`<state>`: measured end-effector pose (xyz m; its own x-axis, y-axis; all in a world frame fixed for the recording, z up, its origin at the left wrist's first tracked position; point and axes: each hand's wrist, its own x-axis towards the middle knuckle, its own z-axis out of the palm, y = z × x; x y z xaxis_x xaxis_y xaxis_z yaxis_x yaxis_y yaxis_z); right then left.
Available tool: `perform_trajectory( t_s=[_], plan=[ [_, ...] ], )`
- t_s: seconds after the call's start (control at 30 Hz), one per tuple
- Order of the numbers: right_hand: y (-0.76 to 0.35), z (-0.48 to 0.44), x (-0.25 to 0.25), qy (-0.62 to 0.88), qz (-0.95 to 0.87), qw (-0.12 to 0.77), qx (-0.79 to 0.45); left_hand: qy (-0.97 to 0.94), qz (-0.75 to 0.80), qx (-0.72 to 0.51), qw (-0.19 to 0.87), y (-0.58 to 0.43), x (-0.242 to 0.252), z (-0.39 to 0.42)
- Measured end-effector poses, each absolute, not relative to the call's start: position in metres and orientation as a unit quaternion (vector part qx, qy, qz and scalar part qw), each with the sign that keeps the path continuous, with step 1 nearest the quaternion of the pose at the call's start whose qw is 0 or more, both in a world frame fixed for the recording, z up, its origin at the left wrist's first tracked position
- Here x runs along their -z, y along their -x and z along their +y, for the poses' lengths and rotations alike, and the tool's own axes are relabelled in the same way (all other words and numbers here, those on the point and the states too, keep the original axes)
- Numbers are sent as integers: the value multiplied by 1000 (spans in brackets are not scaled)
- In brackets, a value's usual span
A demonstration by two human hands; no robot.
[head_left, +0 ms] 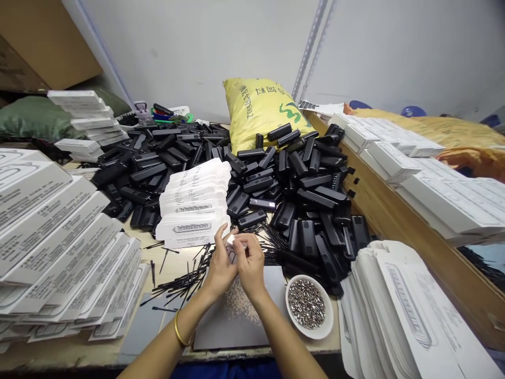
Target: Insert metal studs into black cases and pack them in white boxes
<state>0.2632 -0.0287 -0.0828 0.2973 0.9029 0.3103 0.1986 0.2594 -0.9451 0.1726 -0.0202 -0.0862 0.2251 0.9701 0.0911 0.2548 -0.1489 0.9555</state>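
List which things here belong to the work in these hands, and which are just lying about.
Likely in the work: pale item, partly hidden, between left hand and right hand; grey mat; black sticks; bowl of metal pieces; black cases; printed white cartons.

Apparently lying about: yellow sack; green sack; brown box.

Both hands meet at centre: left hand [221, 266] and right hand [251, 260] finger a small white carton [231, 241], mostly hidden. Grey board [236, 337] below. White bowl [311, 333] of metal bits [305, 302] to the right. Thin black sticks [185, 279] left, black cases [258, 184] heaped behind, yellow sack [258, 102] at wall. Flat cartons [418, 305] stacked front right.
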Motion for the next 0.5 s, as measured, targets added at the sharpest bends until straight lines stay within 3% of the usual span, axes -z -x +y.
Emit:
perform_trajectory(
  t_s=[0.17, 0.3, 0.5],
  plan=[
    [-267, -34, 83, 547, -493, 609, -294, -639, 501, -408, 418, -176, 83, -25],
    [-262, -44, 97, 514, -559, 610, -227, -644, 465, -434, 425, -174, 93, -29],
    [-278, -61, 109, 544, -528, 596, -265, -722, 496, -363, 317, -162, 115, -48]
  ],
)
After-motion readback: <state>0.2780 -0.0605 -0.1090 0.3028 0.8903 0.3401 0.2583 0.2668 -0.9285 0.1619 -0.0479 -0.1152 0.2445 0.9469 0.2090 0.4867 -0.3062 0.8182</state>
